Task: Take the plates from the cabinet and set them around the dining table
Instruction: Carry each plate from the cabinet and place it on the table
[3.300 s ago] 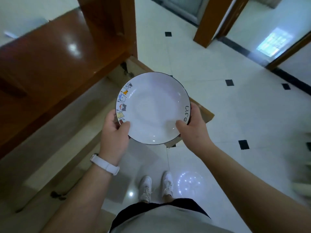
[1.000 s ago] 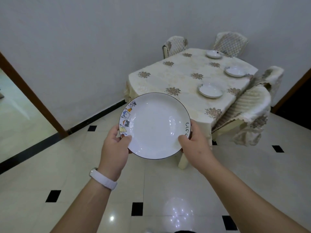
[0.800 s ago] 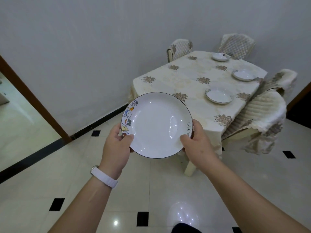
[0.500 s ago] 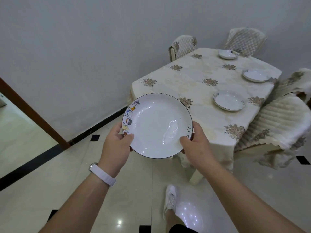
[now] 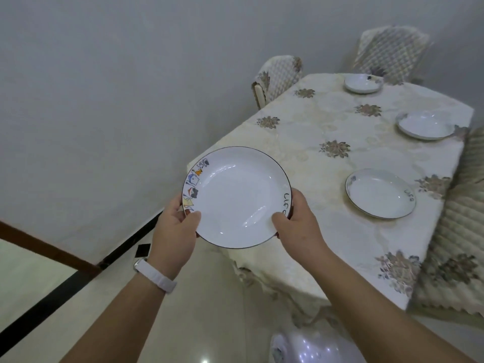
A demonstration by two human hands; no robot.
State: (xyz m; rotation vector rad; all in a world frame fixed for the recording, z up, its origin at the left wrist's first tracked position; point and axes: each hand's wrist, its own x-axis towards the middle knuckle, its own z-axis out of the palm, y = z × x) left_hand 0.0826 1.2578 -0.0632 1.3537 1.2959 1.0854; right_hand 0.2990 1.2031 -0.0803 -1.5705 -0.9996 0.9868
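I hold a white plate (image 5: 235, 197) with a dark rim, cartoon figures on its left edge and the word "Life" on its right. My left hand (image 5: 175, 231) grips its left edge and my right hand (image 5: 298, 226) grips its right edge. The plate hovers over the near left corner of the dining table (image 5: 309, 153), which wears a cream floral cloth. Three similar plates lie on the table: a near one (image 5: 379, 193), a middle one (image 5: 425, 124) and a far one (image 5: 362, 83).
Covered chairs stand around the table: one at the far left (image 5: 279, 74), one at the far end (image 5: 390, 52), one along the right side (image 5: 463, 231). A grey wall (image 5: 104, 100) runs close along the table's left. Glossy tiled floor (image 5: 209, 310) lies below.
I have walked from the cabinet area up to the table, carrying the plate in both hands. The table has come much nearer and the plate now hangs over its near corner.
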